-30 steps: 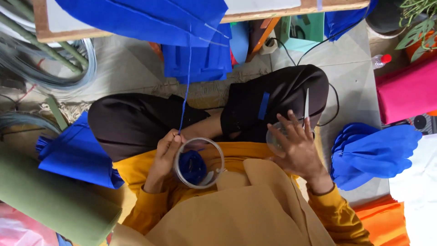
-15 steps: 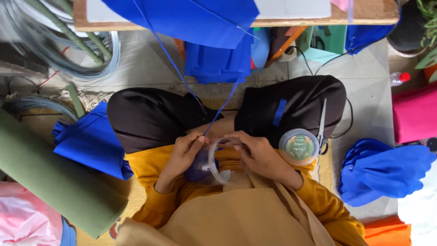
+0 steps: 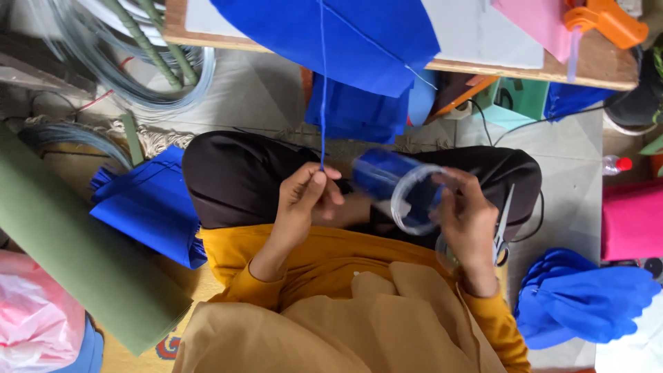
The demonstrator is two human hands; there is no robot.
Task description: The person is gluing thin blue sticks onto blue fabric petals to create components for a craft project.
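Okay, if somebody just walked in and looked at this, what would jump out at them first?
Probably the blue thread running taut from the big blue fabric sheet on the wooden table down to the left hand, which pinches it over the lap. Beside it, the right hand holds a clear round container with blue inside. Folded blue fabric piles lie on the floor at both sides.

A pale floor (image 3: 262, 90) is seen below, with a wooden board (image 3: 483, 65) raised across the top. On the board, blue fabric (image 3: 345, 34), a pink sheet (image 3: 532, 21) and an orange tool (image 3: 608, 17) are laid. On the floor, a green roll (image 3: 76, 255), folded blue fabric (image 3: 152, 204), coiled clear tubing (image 3: 138, 76), a blue bundle (image 3: 580, 304), a pink bag (image 3: 34, 318) and a small red-capped bottle (image 3: 615, 164) are found.
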